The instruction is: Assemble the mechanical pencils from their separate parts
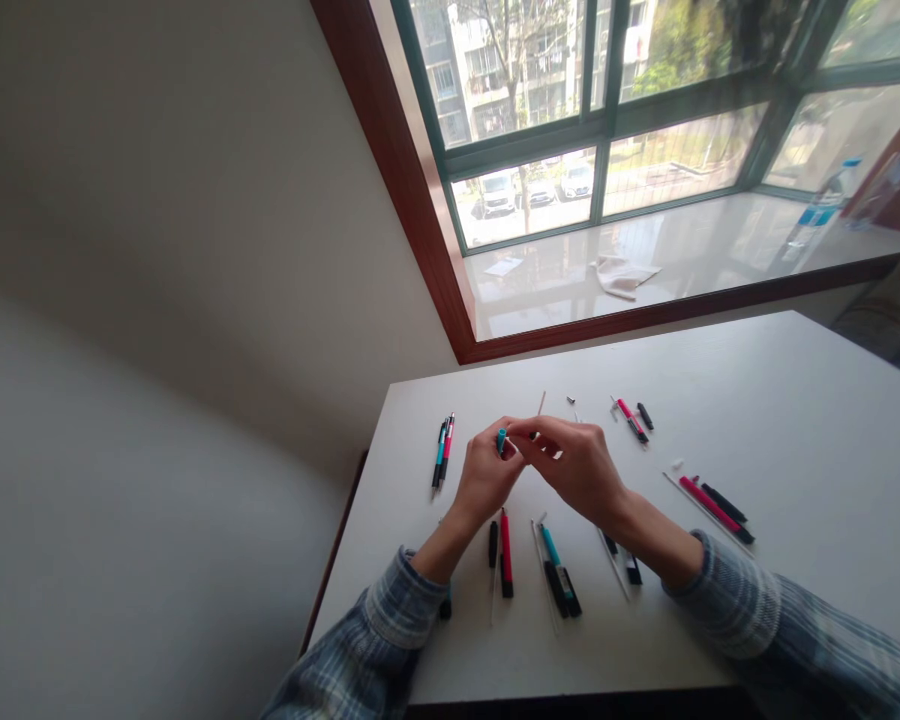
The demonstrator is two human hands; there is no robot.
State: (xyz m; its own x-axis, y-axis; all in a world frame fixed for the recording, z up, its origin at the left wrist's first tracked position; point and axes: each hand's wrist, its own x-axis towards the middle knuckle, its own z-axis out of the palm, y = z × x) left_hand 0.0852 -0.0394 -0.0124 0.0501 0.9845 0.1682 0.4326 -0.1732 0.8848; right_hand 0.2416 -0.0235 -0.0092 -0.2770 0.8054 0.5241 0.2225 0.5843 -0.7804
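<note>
A teal pen barrel [501, 441] pokes up out of my left hand [487, 472], whose fingers are wrapped round it. Close against it, my right hand [574, 460] is closed in a pinch by the barrel; whatever is between its fingertips is hidden. A thin pale stick [542, 402] shows just beyond the right fingers, and I cannot tell whether it is held or lies on the table. Left of my hands lie two pens, one teal and black [440, 455], one pink and black [448, 450].
On the white table [795, 420], pen parts lie in groups: red and black pieces [505, 555], teal and black pieces [559, 570], pink and black pieces [716, 505], and a smaller set [632, 420]. A bottle [825, 210] and a cloth [622, 275] are on the windowsill.
</note>
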